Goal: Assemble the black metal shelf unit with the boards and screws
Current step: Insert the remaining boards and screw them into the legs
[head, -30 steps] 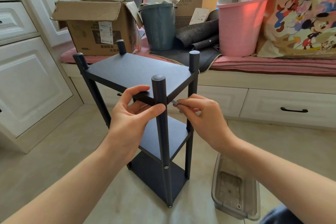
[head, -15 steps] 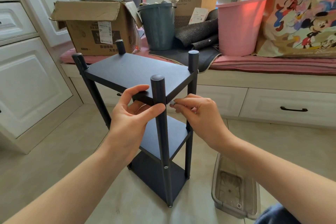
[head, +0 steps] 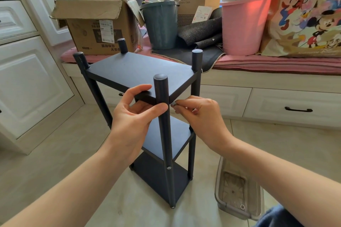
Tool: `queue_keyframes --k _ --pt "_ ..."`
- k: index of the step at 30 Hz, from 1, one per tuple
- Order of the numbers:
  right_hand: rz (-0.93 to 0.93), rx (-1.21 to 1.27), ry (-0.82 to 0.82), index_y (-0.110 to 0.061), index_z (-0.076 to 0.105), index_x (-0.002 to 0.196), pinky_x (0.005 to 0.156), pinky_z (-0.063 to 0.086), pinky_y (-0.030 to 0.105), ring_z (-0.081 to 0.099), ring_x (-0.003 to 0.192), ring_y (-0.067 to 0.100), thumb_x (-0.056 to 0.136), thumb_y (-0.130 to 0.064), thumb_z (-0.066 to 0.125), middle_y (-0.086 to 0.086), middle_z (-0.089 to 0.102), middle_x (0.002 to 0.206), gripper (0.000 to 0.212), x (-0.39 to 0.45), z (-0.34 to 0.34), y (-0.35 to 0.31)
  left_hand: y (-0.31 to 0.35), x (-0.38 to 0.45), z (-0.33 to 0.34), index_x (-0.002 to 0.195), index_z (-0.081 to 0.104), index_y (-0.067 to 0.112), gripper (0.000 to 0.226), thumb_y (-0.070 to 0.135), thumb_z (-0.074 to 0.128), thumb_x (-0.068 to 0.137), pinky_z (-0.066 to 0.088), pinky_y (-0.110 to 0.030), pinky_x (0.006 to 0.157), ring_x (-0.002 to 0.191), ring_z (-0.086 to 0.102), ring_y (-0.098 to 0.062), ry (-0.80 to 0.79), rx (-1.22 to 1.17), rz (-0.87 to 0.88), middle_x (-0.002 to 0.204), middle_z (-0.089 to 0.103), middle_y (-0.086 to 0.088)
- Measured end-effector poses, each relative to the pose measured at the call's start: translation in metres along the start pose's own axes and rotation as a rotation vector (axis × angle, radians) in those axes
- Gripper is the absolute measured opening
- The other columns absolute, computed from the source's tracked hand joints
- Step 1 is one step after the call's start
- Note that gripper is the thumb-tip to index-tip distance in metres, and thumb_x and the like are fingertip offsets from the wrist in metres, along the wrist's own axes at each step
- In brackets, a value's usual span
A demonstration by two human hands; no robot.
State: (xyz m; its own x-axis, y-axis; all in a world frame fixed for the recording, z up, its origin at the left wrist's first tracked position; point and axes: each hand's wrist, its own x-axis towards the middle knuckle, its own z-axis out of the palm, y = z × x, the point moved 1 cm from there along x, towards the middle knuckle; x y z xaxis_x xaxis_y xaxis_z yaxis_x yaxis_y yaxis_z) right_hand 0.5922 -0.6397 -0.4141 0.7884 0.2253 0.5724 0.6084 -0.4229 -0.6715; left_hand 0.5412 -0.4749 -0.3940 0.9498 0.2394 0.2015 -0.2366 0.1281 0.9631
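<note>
My left hand (head: pixel 134 116) gripped the near post (head: pixel 163 116) and top board (head: pixel 140 72) of the shelf unit (head: pixel 162 134) on the floor; my right hand (head: pixel 199 116) pinched a small screw (head: pixel 173 104) beside the post. It needed seating squarely in its hole before I turned it.

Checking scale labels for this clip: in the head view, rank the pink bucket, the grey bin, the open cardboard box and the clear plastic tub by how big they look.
1. Open cardboard box, widest.
2. Pink bucket.
3. Grey bin and clear plastic tub: unsure. The tub lies much nearer the camera and is partly cut off by the arm.
</note>
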Motion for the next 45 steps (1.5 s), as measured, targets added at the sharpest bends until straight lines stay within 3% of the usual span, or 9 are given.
queue_keyframes --k 6,13,17,19,23,28,32,36,45 --pt "-0.003 -0.003 -0.009 -0.011 0.076 0.106 0.084 0.055 0.018 0.07 0.084 0.012 0.089 -0.016 0.069 0.002 0.076 0.095 0.019 0.001 0.009 0.001 0.001 0.0 0.0 0.116 0.063 0.027 0.064 0.031 0.084 0.056 0.058 -0.023 0.082 0.099 0.074 -0.027 0.003 -0.008 -0.002 0.106 0.074 -0.011" --pt "0.03 0.098 -0.011 -0.011 0.077 0.105 0.083 0.051 0.009 0.069 0.084 0.006 0.088 -0.013 0.07 -0.001 0.076 0.096 0.018 -0.001 0.024 0.002 0.001 0.0 -0.001 0.117 0.063 0.026 0.069 0.036 0.086 0.053 0.059 -0.03 0.089 0.101 0.073 -0.03 0.002 0.001 -0.004 0.11 0.073 -0.013" --pt "0.137 0.195 -0.07 -0.013 0.077 0.104 0.077 0.048 0.003 0.062 0.075 -0.011 0.09 -0.013 0.068 -0.031 0.066 0.081 0.017 0.001 0.031 0.005 0.0 0.001 -0.001 0.116 0.064 0.024 0.065 0.031 0.085 0.056 0.059 -0.029 0.086 0.097 0.074 -0.03 -0.003 -0.009 -0.005 0.104 0.074 -0.012" --pt "0.181 0.243 -0.087 -0.013 0.078 0.103 0.072 0.049 0.004 0.062 0.074 -0.012 0.09 -0.011 0.067 -0.037 0.062 0.07 0.017 0.004 0.034 0.007 0.001 0.001 -0.001 0.115 0.064 0.024 0.063 0.03 0.085 0.056 0.059 -0.026 0.084 0.095 0.074 -0.03 -0.005 -0.013 -0.004 0.102 0.075 -0.012" --pt "0.214 0.298 -0.099 -0.013 0.078 0.1 0.064 0.048 0.005 0.064 0.073 -0.009 0.091 -0.009 0.065 -0.035 0.064 0.067 0.016 0.007 0.038 0.008 0.002 0.001 -0.001 0.113 0.064 0.024 0.064 0.031 0.086 0.053 0.058 -0.025 0.085 0.096 0.074 -0.03 0.0 -0.013 0.002 0.102 0.075 -0.012" --pt "0.188 0.269 -0.113 -0.01 0.077 0.103 0.068 0.047 0.003 0.062 0.074 -0.011 0.091 -0.01 0.065 -0.033 0.063 0.074 0.016 0.006 0.034 0.009 0.001 0.0 0.0 0.115 0.063 0.024 0.064 0.03 0.084 0.054 0.059 -0.025 0.086 0.097 0.074 -0.029 0.002 -0.009 -0.002 0.103 0.075 -0.012" --pt "0.128 0.244 -0.086 -0.01 0.076 0.106 0.075 0.052 0.011 0.065 0.081 0.0 0.092 -0.01 0.065 -0.009 0.071 0.09 0.017 0.005 0.02 0.009 0.001 -0.001 -0.001 0.115 0.063 0.028 0.064 0.032 0.084 0.055 0.057 -0.033 0.094 0.099 0.073 -0.028 0.003 0.024 -0.012 0.106 0.074 -0.011" --pt "0.106 0.218 -0.053 -0.006 0.074 0.109 0.084 0.057 0.024 0.068 0.088 0.014 0.092 -0.008 0.065 0.003 0.073 0.097 0.02 0.004 0.002 0.01 0.001 -0.001 0.001 0.115 0.062 0.03 0.067 0.036 0.084 0.052 0.057 -0.031 0.094 0.1 0.073 -0.026 0.003 0.042 -0.02 0.106 0.074 -0.007" --pt "0.082 0.13 -0.072 -0.005 0.073 0.111 0.085 0.057 0.027 0.067 0.091 0.018 0.09 -0.009 0.067 0.007 0.072 0.1 0.023 0.004 -0.008 0.003 0.0 -0.001 0.0 0.117 0.062 0.028 0.068 0.035 0.084 0.053 0.056 -0.037 0.097 0.103 0.073 -0.025 0.01 0.066 -0.021 0.11 0.072 -0.008"
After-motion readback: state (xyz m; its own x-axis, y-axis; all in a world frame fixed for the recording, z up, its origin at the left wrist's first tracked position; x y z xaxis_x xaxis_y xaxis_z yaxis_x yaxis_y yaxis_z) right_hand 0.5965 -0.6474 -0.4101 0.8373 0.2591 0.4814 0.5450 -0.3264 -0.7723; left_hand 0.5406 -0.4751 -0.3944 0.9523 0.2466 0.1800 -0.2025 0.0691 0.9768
